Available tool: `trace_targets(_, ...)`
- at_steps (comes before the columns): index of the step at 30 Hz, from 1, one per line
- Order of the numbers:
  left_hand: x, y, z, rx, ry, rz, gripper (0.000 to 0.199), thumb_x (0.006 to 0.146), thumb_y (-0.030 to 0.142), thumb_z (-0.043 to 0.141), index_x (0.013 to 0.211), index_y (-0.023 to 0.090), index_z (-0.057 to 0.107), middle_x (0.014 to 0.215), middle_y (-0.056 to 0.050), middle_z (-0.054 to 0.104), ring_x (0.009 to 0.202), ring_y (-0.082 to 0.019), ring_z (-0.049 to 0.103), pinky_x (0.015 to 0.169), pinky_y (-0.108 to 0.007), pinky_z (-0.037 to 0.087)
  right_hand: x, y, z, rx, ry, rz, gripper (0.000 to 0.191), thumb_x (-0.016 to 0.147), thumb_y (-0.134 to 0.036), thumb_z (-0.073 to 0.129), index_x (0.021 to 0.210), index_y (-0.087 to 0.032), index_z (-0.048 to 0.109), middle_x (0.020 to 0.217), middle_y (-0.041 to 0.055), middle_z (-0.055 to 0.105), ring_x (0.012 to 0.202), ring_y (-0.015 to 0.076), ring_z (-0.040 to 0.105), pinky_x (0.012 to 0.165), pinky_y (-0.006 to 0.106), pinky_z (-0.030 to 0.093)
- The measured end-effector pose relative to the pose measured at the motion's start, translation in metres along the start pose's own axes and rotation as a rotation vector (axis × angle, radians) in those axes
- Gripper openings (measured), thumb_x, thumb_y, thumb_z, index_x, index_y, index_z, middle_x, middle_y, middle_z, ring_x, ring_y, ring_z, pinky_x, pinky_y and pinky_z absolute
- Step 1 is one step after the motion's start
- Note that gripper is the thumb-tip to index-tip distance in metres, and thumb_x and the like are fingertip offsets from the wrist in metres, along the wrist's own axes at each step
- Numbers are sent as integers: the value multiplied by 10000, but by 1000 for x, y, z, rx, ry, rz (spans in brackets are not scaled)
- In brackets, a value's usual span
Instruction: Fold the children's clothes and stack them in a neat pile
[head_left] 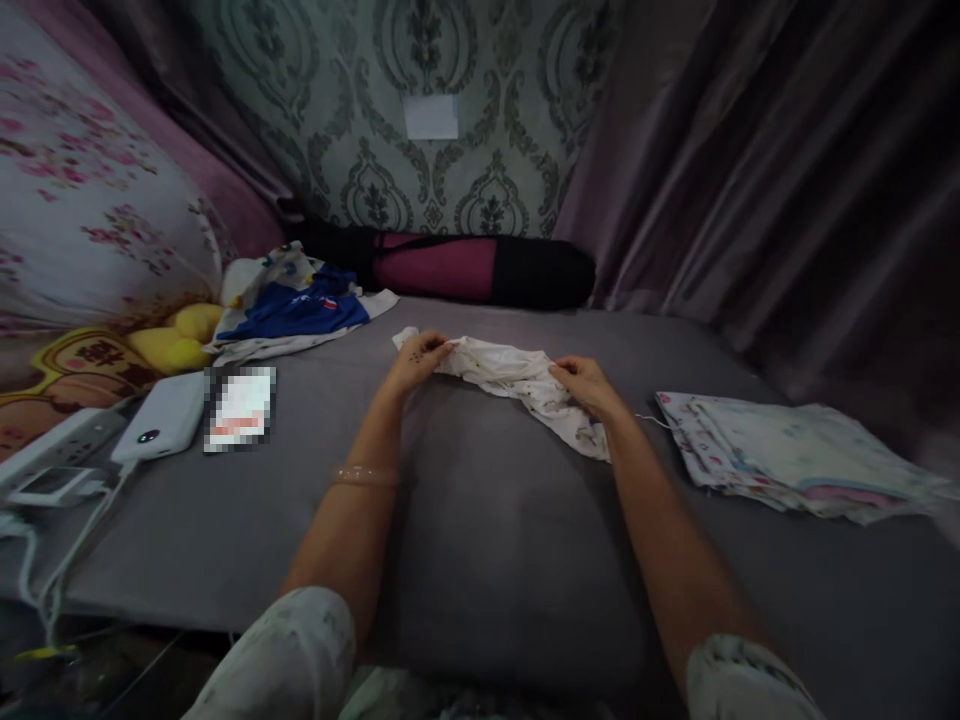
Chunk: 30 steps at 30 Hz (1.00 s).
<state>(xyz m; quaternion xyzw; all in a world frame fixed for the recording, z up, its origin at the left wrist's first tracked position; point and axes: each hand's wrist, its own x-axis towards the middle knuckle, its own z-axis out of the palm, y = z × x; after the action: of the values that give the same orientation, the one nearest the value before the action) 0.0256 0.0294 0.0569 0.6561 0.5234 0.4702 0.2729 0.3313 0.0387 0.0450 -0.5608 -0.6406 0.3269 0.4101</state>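
Both hands, left (421, 360) and right (583, 383), pinch a white patterned cloth (510, 368) above the middle of the grey bed (480, 520); bare sheet separates it from the folded stack (795, 455) at right.

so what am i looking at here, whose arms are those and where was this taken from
There is no machine here: these are a person's own bare hands, seen in a single picture from a camera worn on their head, looking forward and down. The left hand and right hand pinch a crumpled white patterned cloth above a grey-covered surface. To the right lies a stack of folded cloths. To the left are a white power bank, a power strip and a blurred-out flat item; behind them is a pile with blue fabric. A black and dark pink roll-shaped bag lies along the patterned wall.
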Motion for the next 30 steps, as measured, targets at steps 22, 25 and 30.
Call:
trace_targets(22, 10, 133, -85, 303, 73, 297, 230, 779, 364, 602, 809, 158, 700, 664, -15, 615, 636, -148, 526, 595, -252, 394, -28, -134, -84, -646, 239, -679, 316, 952, -402, 458, 885, -213, 701, 1045, 83, 645, 988, 230, 573, 855, 369, 411)
trace_targets(25, 13, 125, -74, 306, 308, 334, 206, 801, 351, 587, 827, 191, 712, 719, -24, 636, 766, -186, 560, 720, -289, 416, -28, -131, -79, -664, 389, -671, 332, 969, -394, 427, 921, -222, 707, 1102, 90, 624, 1040, 250, 546, 899, 406, 377)
trace_targets(30, 22, 127, -61, 363, 386, 330, 122, 777, 311, 641, 789, 219, 720, 870, -47, 644, 959, -236, 536, 888, -372, 375, -22, -130, -68, -710, 476, -641, 325, 971, -368, 427, 908, -226, 713, 1174, 89, 591, 1076, 264, 506, 936, 444, 317)
